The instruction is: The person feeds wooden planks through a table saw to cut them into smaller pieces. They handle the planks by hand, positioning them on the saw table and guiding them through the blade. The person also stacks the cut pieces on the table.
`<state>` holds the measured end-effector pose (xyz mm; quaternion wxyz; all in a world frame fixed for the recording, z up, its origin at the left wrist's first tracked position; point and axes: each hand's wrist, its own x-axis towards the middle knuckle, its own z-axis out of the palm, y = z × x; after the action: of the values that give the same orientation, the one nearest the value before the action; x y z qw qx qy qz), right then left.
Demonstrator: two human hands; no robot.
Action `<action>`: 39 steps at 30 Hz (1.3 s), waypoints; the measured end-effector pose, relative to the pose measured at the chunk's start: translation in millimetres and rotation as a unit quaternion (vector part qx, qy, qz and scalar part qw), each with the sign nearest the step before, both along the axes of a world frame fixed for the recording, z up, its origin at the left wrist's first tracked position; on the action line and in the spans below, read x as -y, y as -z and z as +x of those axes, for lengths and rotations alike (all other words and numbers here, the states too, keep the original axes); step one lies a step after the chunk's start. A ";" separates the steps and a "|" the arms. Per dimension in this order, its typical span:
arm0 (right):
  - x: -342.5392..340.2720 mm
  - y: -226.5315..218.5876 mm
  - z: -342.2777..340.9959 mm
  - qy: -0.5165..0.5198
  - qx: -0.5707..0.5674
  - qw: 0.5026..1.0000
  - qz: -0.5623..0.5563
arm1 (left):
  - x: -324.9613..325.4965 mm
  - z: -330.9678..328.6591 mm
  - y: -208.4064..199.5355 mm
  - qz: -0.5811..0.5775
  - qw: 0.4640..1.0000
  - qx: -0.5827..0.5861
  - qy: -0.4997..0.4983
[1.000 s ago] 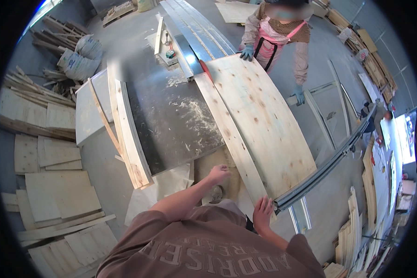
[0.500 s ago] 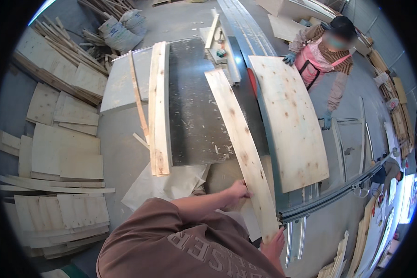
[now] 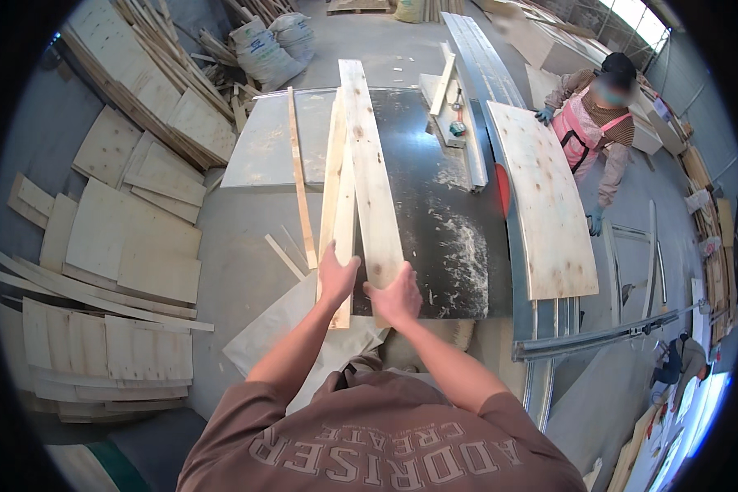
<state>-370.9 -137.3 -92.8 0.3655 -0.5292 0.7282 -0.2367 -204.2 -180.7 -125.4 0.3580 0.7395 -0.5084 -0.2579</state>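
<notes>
Long pale knotted plywood strip (image 3: 371,172): where do you have it?

Above the left part of the dark-topped bench (image 3: 426,209), running lengthwise away from you. Its near end juts toward you past the near edge. Its far part overlaps, in view, a pair of narrow pale timber strips (image 3: 344,221); whether it rests on them, I cannot tell.

State of your grip?

Your right hand (image 3: 398,297) is closed on the near end, thumb over the face, fingers at the right edge. Your left hand (image 3: 336,272) lies over the narrow pair, thumb toward the plywood; whether that grip is tight, I cannot tell.

Nearby?

Left of the pair, a thin brown wooden batten (image 3: 300,176) slants across the grey side table (image 3: 258,148). To your right, beyond the bare dark top, stands a red curved piece (image 3: 502,190), just beside a broad pale plywood sheet (image 3: 549,205).

Anyone with you?

Yes: a co-worker in a pink apron (image 3: 576,131), far side of that sheet, one blue-gloved hand (image 3: 544,116) at its far corner.
</notes>
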 end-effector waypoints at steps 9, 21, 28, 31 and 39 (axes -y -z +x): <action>-122.2 22.4 103.1 -0.075 0.052 0.994 0.058 | -145.0 75.2 53.0 -0.005 0.999 -0.045 0.015; -285.8 60.2 3.5 -0.300 0.052 0.951 -0.060 | -333.3 -24.1 19.8 0.080 0.978 0.192 -0.005; -341.7 52.9 -30.3 -0.500 -0.085 0.842 -0.181 | -387.8 -42.4 40.7 0.100 0.971 0.217 -0.020; -346.0 66.1 -46.7 -0.518 -0.107 0.824 -0.202 | -397.5 -59.5 48.7 0.104 0.972 0.207 -0.029; -383.6 90.6 -61.9 -0.498 -0.152 0.829 -0.204 | -426.0 -77.9 76.9 0.080 0.973 0.218 -0.016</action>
<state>-432.8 246.4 -183.4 0.2027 -0.9118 0.3474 -0.0825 -282.0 245.4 -202.3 0.1826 0.8124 -0.5397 -0.1245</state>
